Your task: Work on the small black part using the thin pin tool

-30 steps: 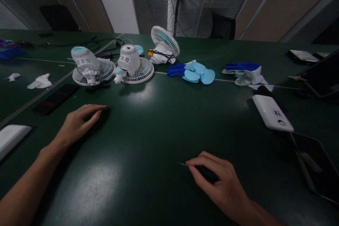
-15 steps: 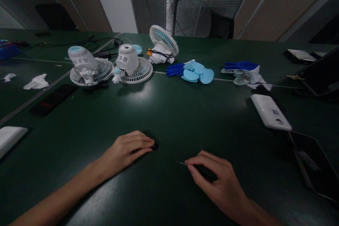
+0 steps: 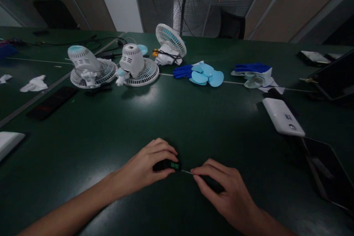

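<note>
My left hand (image 3: 149, 162) pinches a small dark piece with a green face (image 3: 174, 165) between thumb and fingertips, low over the green table (image 3: 155, 118). The green face shows lighter marks, but its kind is too small to tell. Opposite it, my right hand (image 3: 226, 190) is closed on a thin, light-coloured pin-like rod (image 3: 187, 172), held between thumb and forefinger. The rod's tip points left and lies close to the green-faced piece. Whether the two touch I cannot tell. The rod's other end is hidden by my fingers.
Desk fans (image 3: 134, 62) stand along the table's far side. Light-blue fan blades (image 3: 206, 75) lie by a blue glove (image 3: 182, 71), with more gloves (image 3: 253, 73) to their right. A white device (image 3: 282, 116) is at right, a dark phone (image 3: 52, 102) at left.
My left hand has moved right, close to the rod's tip, and the green face of its piece now shows. My right hand has barely moved and keeps its rod.
</note>
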A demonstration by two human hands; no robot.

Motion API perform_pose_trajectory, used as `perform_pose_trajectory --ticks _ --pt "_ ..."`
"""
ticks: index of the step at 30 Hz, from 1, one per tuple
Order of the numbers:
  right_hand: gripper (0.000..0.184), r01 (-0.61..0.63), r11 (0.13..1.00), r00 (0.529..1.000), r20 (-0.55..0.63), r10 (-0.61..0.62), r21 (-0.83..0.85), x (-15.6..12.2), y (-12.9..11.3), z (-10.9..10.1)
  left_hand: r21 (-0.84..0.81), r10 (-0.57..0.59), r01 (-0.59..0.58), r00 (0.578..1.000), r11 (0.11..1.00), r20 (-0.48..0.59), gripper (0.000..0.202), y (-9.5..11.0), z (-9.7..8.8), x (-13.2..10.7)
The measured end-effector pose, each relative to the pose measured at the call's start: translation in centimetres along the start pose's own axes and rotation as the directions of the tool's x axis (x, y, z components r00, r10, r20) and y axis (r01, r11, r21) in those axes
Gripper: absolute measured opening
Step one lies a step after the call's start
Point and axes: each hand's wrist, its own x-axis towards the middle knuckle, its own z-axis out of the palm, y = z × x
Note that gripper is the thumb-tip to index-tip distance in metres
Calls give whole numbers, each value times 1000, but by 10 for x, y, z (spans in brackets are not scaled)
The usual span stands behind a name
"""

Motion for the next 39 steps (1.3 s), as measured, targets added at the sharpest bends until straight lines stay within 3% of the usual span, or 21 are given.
perform_pose_trajectory --ticks 3,16,22,27,31,34,39 --pt "18 9 1000 1000 5 -9 -6 -1 1 0 27 12 -13 1000 1000 21 20 0 0 1" --pt "20 134 988 990 59 -129 -78 -2 -2 2 73 22 -28 996 997 84 22 0 0 0" --pt "21 101 995 995 26 -100 -26 -3 -2 2 83 33 -40 997 996 76 22 0 2 -2" --pt "23 80 996 997 -22 -80 26 1 -2 1 159 51 -55 998 986 27 27 -1 3 -5" --pt "20 48 998 999 -21 -47 46 1 -2 -2 252 3 17 997 967 -78 28 -19 -14 -9" --pt "19 27 998 1000 -2 -27 61 0 0 -3 260 -141 212 953 942 -268 25 -45 -42 -15" --pt "20 38 996 999 0 -38 76 -1 0 -3 273 -321 531 769 802 -552 35 -92 -99 -36"
